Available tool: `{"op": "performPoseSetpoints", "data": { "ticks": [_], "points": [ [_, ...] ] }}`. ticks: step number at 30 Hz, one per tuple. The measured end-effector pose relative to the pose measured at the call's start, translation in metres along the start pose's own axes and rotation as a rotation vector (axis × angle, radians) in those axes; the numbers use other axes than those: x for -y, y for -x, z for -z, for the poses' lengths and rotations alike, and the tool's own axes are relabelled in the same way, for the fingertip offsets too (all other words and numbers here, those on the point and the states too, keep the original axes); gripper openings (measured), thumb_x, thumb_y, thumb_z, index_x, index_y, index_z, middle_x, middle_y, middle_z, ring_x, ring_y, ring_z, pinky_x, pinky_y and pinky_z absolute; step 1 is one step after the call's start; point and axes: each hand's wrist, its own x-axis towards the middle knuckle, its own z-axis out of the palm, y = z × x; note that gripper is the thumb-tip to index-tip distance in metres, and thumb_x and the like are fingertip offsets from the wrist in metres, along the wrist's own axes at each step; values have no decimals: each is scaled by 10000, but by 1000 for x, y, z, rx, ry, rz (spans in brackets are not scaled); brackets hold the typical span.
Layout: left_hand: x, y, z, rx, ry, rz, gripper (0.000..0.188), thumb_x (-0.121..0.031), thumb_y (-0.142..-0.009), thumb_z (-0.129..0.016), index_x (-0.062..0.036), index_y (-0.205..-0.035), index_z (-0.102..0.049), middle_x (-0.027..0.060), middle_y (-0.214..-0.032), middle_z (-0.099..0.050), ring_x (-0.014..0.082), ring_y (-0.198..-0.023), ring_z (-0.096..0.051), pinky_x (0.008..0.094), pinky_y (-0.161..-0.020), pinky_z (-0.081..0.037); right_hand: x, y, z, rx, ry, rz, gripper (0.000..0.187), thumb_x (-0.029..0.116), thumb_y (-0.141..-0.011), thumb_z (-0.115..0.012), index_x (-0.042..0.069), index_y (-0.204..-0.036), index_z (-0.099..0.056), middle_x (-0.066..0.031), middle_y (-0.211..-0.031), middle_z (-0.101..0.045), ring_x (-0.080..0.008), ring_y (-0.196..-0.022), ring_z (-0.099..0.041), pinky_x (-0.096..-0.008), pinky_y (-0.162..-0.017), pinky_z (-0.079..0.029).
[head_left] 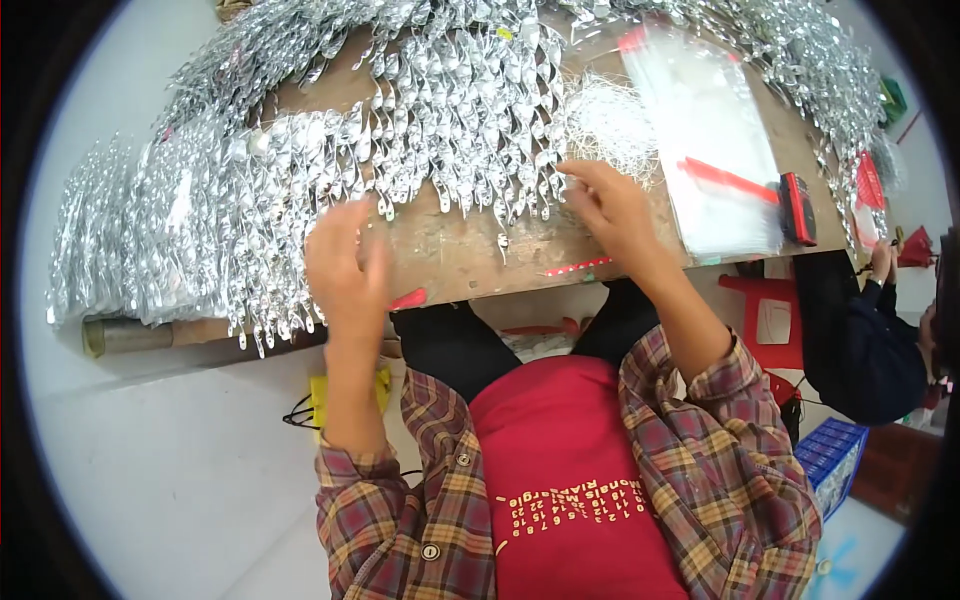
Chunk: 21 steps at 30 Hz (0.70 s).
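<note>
Rows of shiny silver twisted strips (460, 110) lie spread across the brown wooden table (440, 250), their lower ends toward me. My left hand (345, 255), blurred by motion, hovers at the near edge of the silver pile, its thumb apart from the bent fingers and nothing visible between them. Close to the right side of the spread strips is my right hand (615, 215). Its index finger reaches toward the strip ends, with the thumb held apart below; whether the fingertip touches a strip I cannot tell. One small silver piece (503, 243) hangs lower than its neighbours.
A tangle of thin white strings (610, 125) lies beside clear plastic bags (710, 150) with red strips. A red-and-black device (798, 208) rests at the table's right edge. More silver bundles (130, 240) overhang the left. Another person (870, 340) sits at right, near a red stool (768, 315).
</note>
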Motion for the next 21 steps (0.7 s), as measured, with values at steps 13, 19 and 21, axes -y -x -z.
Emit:
{"op": "performPoseSetpoints", "data": {
  "ticks": [13, 19, 21],
  "points": [
    [-60, 28, -24, 348, 1066, 673, 292, -144, -915, -494, 19, -1149, -558, 124, -1018, -618, 191, -908, -606, 260, -793, -473, 53, 22, -5, -221, 191, 688, 189, 70, -643, -656, 125, -824, -651, -5, -754, -598, -136, -589, -530, -306, -619, -390],
    [-53, -9, -33, 234, 1770, 1001, 462, -282, -950, -445, 62, -1255, -397, 140, -1048, -586, 184, -943, -592, 306, -779, -510, 80, 70, -24, 78, -29, 826, 164, 90, -670, -657, 97, -828, -616, -20, -839, -587, -101, -577, -484, -284, -598, -383],
    [-43, -4, -34, 258, 1773, 924, 451, -268, -947, -456, 63, -1249, -402, 109, -1013, -579, 155, -882, -583, 291, -755, -505, 77, 72, -23, 188, -70, 761, 172, 60, -681, -632, 107, -846, -618, -8, -835, -599, -111, -595, -510, -287, -604, -397]
  ]
}}
